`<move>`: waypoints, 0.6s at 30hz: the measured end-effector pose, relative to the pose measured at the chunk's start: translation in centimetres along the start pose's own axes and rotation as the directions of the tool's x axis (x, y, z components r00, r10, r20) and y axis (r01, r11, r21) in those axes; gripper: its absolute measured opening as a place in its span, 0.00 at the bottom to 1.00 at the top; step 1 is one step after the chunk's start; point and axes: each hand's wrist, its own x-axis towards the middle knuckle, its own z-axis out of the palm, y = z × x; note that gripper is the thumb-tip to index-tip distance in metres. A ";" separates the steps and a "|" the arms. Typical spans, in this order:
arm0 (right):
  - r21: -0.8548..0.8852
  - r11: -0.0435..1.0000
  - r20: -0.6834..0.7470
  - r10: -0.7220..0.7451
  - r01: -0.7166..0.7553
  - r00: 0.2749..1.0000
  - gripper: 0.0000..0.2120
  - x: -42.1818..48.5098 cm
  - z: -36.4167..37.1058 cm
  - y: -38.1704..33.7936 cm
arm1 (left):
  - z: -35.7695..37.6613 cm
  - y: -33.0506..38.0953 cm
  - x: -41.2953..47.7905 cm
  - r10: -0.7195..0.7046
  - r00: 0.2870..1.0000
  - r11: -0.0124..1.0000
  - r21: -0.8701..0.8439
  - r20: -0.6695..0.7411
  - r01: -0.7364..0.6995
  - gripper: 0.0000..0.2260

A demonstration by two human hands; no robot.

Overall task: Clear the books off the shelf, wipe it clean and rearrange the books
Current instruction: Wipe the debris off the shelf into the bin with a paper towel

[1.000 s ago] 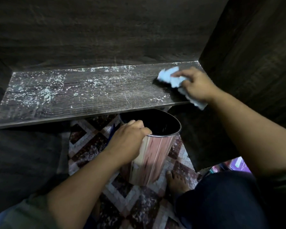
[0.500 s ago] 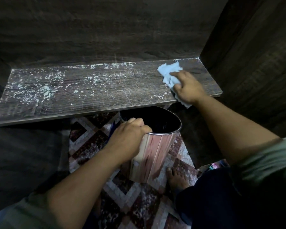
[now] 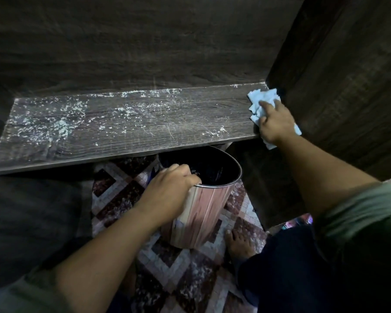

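Because the shelf (image 3: 145, 123) carries no books in this view, the step in hand seems to be the wiping. It is a dark wooden board whose long side runs from left to right, and white dust (image 3: 54, 125) is spread over its left part and along its back edge, while the part near its right end looks almost clean. At this right end, close to the back corner, lies a light blue cloth (image 3: 261, 102), and the right hand (image 3: 274, 123) is on top of it, pressing it down on the shelf with the fingers stretched forward; a piece of cloth comes out under the wrist, past the shelf's front edge. The dirty part is therefore to the left of this hand, along the shelf's long side, so I think the next stroke must go to the left, and the right hand is the nearer one for it. Just right of the shelf's end stands the side wall (image 3: 336, 86). Below the shelf's front edge, a little right of its middle, the left hand (image 3: 167, 190) grips the rim of a bin (image 3: 201, 213), fingers curled over it, probably to catch the dust. Under the bin is a patterned floor (image 3: 122, 199).
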 end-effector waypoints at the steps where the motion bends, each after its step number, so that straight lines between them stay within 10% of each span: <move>1: 0.009 1.000 -0.016 -0.014 0.014 1.000 0.27 -0.2 0.4 -0.7 | 0.0 0.0 -0.1 -0.002 1.000 1.000 0.005 -0.002 0.002 0.15; 18: 0.385 0.884 0.177 -0.352 0.264 0.919 0.23 -6.1 -0.6 -6.5 | 0.7 0.4 -0.8 0.031 0.999 0.999 0.028 -0.028 -0.030 0.22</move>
